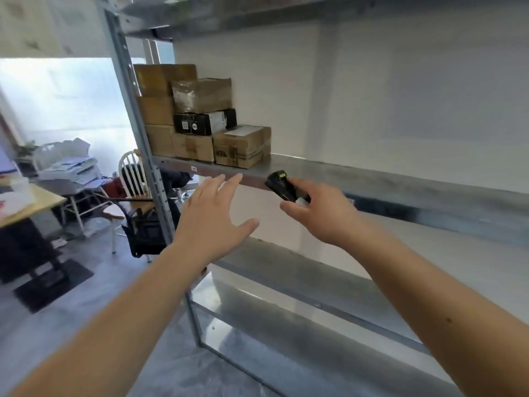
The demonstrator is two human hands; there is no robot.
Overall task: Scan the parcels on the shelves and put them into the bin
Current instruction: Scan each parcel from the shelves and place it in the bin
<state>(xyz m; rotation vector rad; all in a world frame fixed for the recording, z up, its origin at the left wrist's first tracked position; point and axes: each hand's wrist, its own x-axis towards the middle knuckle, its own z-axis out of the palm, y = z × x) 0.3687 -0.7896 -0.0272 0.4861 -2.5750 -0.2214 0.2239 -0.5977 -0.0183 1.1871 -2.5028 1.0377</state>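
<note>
Head view of a metal shelving unit with both bare forearms extended toward it. The right hand grips a black handheld scanner, fingers and thumb curled around its lower body; a white patch on the device shows just beneath the fingers. The scanner's long axis runs obliquely from the palm up and to the left, and its head, marked by a small yellow patch, points toward the stack of parcels. The head sits level with the front lip of the middle shelf, over the shelf's edge.

The left hand holds nothing: its fingers are straight and spread, the thumb is splayed to the right, and the palm faces forward. Its fingertips lie just below the shelf lip, to the left of the scanner and apart from it.

The parcels lie above and to the left of both hands, at the left end of the middle shelf, against the upright post. Neither hand touches them. Nearest the left fingertips is a brown carton with a white label on top, standing at the shelf's front edge. Beside it stand further brown cartons; a black box with a white label lies on them, its long side horizontal, and a tape-wrapped brown box rests on top of that. The shelf to the right of the scanner carries no visible parcels.

Left of the shelving: a desk, a white chair, stacked papers.
</note>
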